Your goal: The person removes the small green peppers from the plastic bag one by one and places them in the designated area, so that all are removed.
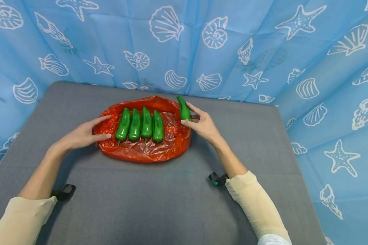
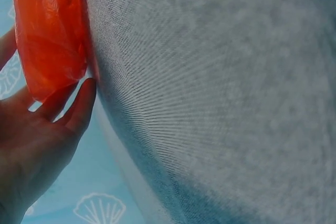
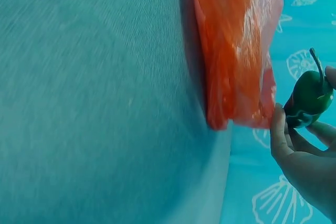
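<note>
The red plastic bag point(image 1: 144, 149) is thin, shiny and full of wrinkles, and it lies flat near the far middle of the grey table point(image 1: 159, 204), whose cover looks like a soft woven cloth. On the bag four green peppers point(image 1: 140, 125) lie side by side; they are glossy, smooth and a little curved, with the stems toward the person. The right hand point(image 1: 203, 125) pinches a fifth green pepper point(image 1: 184, 109) between thumb and fingers, just above the right edge of the bag. The left hand point(image 1: 86, 133) has straight, spread fingers that touch the left edge of the bag. Around the bag the table has wide free space at the front and at both sides. Behind the table hangs a blue curtain point(image 1: 263, 41) with white shells and starfish.
</note>
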{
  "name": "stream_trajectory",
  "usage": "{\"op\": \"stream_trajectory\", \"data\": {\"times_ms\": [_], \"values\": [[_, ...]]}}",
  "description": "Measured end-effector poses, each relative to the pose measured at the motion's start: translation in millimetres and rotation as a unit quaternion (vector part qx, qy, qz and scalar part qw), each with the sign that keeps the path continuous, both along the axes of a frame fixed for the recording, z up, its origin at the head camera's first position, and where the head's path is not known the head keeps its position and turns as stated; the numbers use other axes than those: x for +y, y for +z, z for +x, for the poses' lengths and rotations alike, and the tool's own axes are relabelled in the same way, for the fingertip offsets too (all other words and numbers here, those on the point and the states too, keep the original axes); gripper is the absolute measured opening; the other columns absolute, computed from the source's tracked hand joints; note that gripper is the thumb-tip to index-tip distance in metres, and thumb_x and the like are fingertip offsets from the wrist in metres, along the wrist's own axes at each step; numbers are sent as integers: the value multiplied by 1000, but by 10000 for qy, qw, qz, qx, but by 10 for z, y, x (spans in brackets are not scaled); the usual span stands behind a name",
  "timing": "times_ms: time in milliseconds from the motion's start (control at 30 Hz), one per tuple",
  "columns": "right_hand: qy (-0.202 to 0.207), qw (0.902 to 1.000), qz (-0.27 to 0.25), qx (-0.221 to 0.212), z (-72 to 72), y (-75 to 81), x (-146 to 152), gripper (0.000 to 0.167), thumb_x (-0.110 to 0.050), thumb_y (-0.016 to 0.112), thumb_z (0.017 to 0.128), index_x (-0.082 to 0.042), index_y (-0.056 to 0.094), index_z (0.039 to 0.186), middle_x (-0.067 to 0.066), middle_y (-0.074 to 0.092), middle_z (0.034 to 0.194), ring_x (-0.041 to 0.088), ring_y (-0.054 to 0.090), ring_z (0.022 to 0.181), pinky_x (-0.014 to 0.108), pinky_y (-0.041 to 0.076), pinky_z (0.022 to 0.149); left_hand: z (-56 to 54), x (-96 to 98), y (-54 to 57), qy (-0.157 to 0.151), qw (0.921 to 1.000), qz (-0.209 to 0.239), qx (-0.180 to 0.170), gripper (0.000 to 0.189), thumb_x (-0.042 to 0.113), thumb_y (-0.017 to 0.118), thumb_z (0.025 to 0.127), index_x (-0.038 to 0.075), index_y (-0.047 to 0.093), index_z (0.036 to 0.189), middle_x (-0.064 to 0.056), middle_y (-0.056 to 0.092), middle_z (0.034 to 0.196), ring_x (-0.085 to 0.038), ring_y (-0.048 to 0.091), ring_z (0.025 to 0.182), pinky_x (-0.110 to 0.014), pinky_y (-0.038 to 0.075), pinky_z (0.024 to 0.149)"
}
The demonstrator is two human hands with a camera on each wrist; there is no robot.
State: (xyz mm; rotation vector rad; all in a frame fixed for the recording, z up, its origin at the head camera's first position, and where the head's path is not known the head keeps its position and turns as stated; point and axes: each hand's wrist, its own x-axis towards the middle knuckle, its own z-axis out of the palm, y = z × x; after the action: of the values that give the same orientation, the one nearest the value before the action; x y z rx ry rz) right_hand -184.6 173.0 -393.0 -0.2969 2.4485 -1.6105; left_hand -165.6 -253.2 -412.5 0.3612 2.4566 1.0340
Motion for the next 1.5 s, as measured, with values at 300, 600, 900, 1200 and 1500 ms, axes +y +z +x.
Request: {"op": "stream_trajectory", "data": {"times_ms": [300,600,900,1200,1500], "values": [[-264,9995,-175,-64,-16,-14,209,73,-6,67,88,-24,39,153,5,39,156,29,59,119,31,55,83,12,-9,-16,-41,10000,-15,56,82,41,63,97,10,19,159,-31,17,159,-53,20,142,-71,22,109],[-507,9987,-43,-103,-41,-39,423,68,-11,66,93,-27,38,153,4,38,157,30,59,120,31,51,86,18,-11,-29,10,10000,-44,31,84,44,63,96,10,19,159,-32,16,159,-54,19,142,-71,22,109],[-898,9955,134,-257,-61,-60,647,68,-15,66,94,-23,35,155,11,38,156,28,53,131,40,48,98,10,0,-31,4,9999,-131,105,82,40,64,97,8,20,158,-34,17,158,-55,21,141,-71,23,108],[-1057,9927,347,-460,-77,-50,858,67,-17,63,98,-20,30,156,12,32,159,31,39,141,46,39,110,15,-7,-25,-2,9998,-182,90,82,41,63,97,9,20,159,-34,16,158,-56,20,141,-71,22,109],[-1194,9897,642,-459,-107,-118,1036,67,-21,62,99,-17,28,157,15,32,158,34,40,140,47,39,110,21,-16,-17,13,9999,-111,45,83,43,63,97,10,19,159,-32,16,159,-54,18,142,-70,21,110]]}}
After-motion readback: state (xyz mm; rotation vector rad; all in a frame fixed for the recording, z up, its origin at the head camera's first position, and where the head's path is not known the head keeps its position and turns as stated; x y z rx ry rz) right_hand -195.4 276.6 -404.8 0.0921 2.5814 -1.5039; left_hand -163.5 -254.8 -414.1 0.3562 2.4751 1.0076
